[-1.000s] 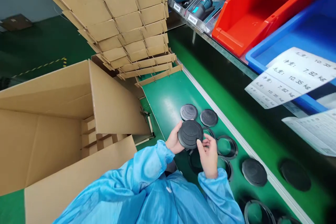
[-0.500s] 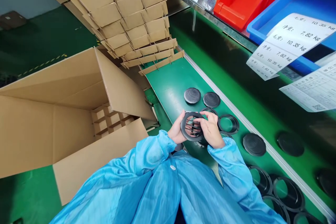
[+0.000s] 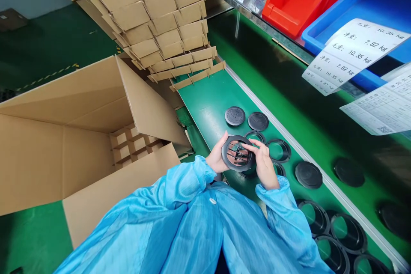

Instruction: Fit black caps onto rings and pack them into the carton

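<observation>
My left hand (image 3: 217,156) is closed around the left side of a round black air vent (image 3: 228,163), with its palm showing through the slats. The vent is tilted toward me, its ring and thin slats facing up. My right hand (image 3: 264,163) is at the vent's right side, index finger reaching over the rim onto the slats; its thumb is hidden. Just beyond lie several black rings (image 3: 279,150) and two dark round discs, one of them a flat ridged disc (image 3: 235,116). Another disc (image 3: 308,175) lies to the right.
An open carton (image 3: 93,137) with cardboard dividers (image 3: 128,147) stands at left. Stacked cardboard partitions (image 3: 160,17) rise at the back. More black rings (image 3: 348,233) sit lower right on the green work surface. A red bin (image 3: 295,4), a blue bin (image 3: 353,13) and paper labels (image 3: 353,55) overhang the right.
My right hand has moved slightly right, its fingers straighter and less over the slats, so more of the vent shows. My left hand keeps its hold. The view has shifted a little.
</observation>
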Demonstrator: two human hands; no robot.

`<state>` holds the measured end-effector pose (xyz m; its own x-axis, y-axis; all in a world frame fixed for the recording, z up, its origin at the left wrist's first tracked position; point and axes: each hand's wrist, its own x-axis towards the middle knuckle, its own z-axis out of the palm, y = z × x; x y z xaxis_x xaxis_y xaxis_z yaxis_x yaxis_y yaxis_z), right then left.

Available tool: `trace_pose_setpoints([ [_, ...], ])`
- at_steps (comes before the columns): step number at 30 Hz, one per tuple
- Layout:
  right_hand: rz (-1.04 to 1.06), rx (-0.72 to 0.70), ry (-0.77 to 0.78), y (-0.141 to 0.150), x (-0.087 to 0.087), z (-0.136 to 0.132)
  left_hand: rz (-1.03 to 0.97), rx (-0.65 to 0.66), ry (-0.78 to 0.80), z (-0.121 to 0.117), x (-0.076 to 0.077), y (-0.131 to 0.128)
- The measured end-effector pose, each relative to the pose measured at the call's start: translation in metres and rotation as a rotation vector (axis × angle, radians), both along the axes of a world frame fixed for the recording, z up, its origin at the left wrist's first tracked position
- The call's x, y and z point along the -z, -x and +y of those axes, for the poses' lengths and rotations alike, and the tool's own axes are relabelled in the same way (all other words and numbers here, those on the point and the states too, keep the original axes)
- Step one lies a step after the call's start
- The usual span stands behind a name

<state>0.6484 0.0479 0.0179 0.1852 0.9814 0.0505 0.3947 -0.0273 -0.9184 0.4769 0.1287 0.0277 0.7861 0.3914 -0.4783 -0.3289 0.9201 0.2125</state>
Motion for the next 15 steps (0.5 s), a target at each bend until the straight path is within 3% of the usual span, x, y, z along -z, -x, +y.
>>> trace_pose_setpoints([
  [3,-0.132,-0.040,-0.063,0.007,0.009,-0.003,0.051,-0.027,0.047,0.006,0.008,0.001],
  [7,-0.421,-0.318,-0.155,0.018,0.030,-0.001,0.169,-0.024,0.099,0.009,0.025,-0.001],
  [12,-0.434,-0.368,0.072,0.013,0.044,0.027,0.253,-0.009,0.068,0.014,0.038,-0.017],
  [15,-0.403,-0.415,0.092,0.003,0.045,0.049,0.292,-0.018,0.042,0.025,0.040,-0.025],
])
